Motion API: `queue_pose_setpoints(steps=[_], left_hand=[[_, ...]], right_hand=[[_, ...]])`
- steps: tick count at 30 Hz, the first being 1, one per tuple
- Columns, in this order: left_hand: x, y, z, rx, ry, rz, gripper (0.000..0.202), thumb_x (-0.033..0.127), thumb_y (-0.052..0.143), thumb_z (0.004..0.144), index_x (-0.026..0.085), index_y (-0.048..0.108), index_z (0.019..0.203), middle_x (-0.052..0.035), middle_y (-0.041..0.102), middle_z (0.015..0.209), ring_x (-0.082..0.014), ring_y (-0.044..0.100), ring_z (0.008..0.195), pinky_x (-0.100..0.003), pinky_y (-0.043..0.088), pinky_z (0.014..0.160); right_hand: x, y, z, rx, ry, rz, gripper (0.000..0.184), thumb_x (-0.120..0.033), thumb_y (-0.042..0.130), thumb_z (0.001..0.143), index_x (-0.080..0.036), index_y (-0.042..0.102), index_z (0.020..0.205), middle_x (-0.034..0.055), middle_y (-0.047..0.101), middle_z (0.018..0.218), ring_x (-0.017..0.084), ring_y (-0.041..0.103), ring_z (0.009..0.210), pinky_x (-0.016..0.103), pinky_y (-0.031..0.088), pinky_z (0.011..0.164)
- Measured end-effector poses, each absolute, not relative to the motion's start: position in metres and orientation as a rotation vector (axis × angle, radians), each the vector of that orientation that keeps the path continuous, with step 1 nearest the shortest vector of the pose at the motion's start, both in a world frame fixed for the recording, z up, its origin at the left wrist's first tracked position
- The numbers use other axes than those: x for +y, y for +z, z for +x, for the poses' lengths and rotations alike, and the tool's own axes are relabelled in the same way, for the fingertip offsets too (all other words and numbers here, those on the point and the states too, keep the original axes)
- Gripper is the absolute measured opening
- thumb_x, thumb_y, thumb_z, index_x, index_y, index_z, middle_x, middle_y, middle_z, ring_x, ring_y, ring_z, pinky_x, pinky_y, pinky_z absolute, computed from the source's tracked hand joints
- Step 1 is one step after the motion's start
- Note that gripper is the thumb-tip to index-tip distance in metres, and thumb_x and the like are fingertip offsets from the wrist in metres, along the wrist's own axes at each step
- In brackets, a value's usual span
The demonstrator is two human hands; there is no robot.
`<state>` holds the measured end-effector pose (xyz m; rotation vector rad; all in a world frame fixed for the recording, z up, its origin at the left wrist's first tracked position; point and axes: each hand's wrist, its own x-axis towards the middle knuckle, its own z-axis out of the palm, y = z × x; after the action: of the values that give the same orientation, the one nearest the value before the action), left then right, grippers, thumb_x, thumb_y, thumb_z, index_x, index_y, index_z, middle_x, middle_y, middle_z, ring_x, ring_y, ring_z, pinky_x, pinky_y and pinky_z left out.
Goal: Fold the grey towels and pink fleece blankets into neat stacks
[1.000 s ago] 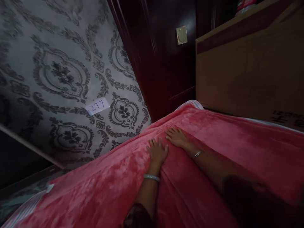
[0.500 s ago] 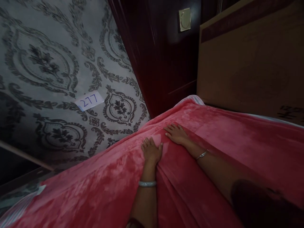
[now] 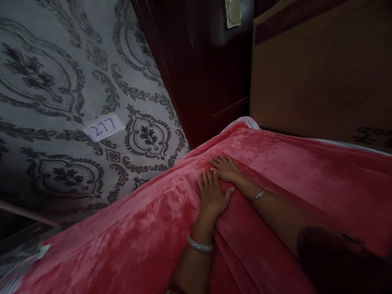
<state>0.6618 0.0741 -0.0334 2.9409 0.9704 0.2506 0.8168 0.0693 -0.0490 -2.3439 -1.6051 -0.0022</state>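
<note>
A plush red-pink blanket [image 3: 137,228] spreads across the lower view, with a raised fold running from the middle toward the bottom right. My left hand [image 3: 212,196] lies flat on the blanket beside that fold, fingers apart and thumb out to the right. A pale bangle circles its wrist. Just beyond it, my right hand [image 3: 226,168] rests palm down on the fold, fingers stretched out, a thin silver bracelet [image 3: 259,194] on its wrist. The hands are very close together, and neither grasps the cloth.
A large cardboard box [image 3: 306,77] stands at the far right, behind the blanket. A dark red wooden panel [image 3: 196,69] with a gold plate [image 3: 233,13] rises at the back. At left is a patterned wall [image 3: 92,90] bearing a paper label [image 3: 104,127] marked 277.
My left hand has slid right across the blanket, closer to my right hand. The right hand stays almost in place on the fold. The view has shifted slightly.
</note>
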Motion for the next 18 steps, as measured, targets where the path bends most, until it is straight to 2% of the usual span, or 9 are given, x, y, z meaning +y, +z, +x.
queue_pose_setpoints(steps=[4, 8, 14, 18], left_hand=[[0.069, -0.047, 0.664, 1.064, 0.181, 2.911, 0.091, 0.073, 0.032, 0.089, 0.014, 0.027, 0.158, -0.0179, 0.024, 0.164, -0.0398, 0.013, 0.152, -0.06, 0.012, 0.122], [0.07, -0.041, 0.659, 1.151, 0.117, 2.9, 0.097, 0.077, 0.028, 0.088, 0.01, 0.028, 0.157, -0.0225, 0.023, 0.163, -0.0421, 0.013, 0.152, -0.06, 0.01, 0.122], [0.066, -0.033, 0.652, 1.216, 0.028, 2.937, 0.097, 0.077, 0.016, 0.089, 0.009, 0.024, 0.158, -0.0214, 0.021, 0.163, -0.0388, 0.013, 0.152, -0.055, 0.011, 0.123], [0.062, -0.031, 0.637, 1.245, -0.043, 2.945, 0.092, 0.071, 0.016, 0.092, 0.007, 0.024, 0.158, -0.0209, 0.02, 0.164, -0.0355, 0.011, 0.153, -0.054, 0.011, 0.123]], right_hand=[[0.069, -0.048, 0.817, -1.618, -0.007, -2.365, 0.055, -0.044, 0.029, 0.102, -0.026, 0.043, 0.152, 0.0062, 0.032, 0.161, 0.029, 0.022, 0.149, 0.054, 0.016, 0.12], [0.068, -0.048, 0.817, -1.615, -0.005, -2.366, 0.056, -0.045, 0.029, 0.102, -0.026, 0.043, 0.152, 0.0062, 0.032, 0.161, 0.029, 0.023, 0.149, 0.054, 0.017, 0.119], [0.068, -0.048, 0.817, -1.599, -0.013, -2.353, 0.056, -0.046, 0.028, 0.102, -0.026, 0.044, 0.152, 0.0066, 0.035, 0.16, 0.03, 0.025, 0.148, 0.055, 0.018, 0.119], [0.067, -0.049, 0.816, -1.593, -0.017, -2.333, 0.055, -0.046, 0.031, 0.101, -0.026, 0.044, 0.151, 0.0072, 0.035, 0.16, 0.031, 0.025, 0.148, 0.057, 0.018, 0.118]])
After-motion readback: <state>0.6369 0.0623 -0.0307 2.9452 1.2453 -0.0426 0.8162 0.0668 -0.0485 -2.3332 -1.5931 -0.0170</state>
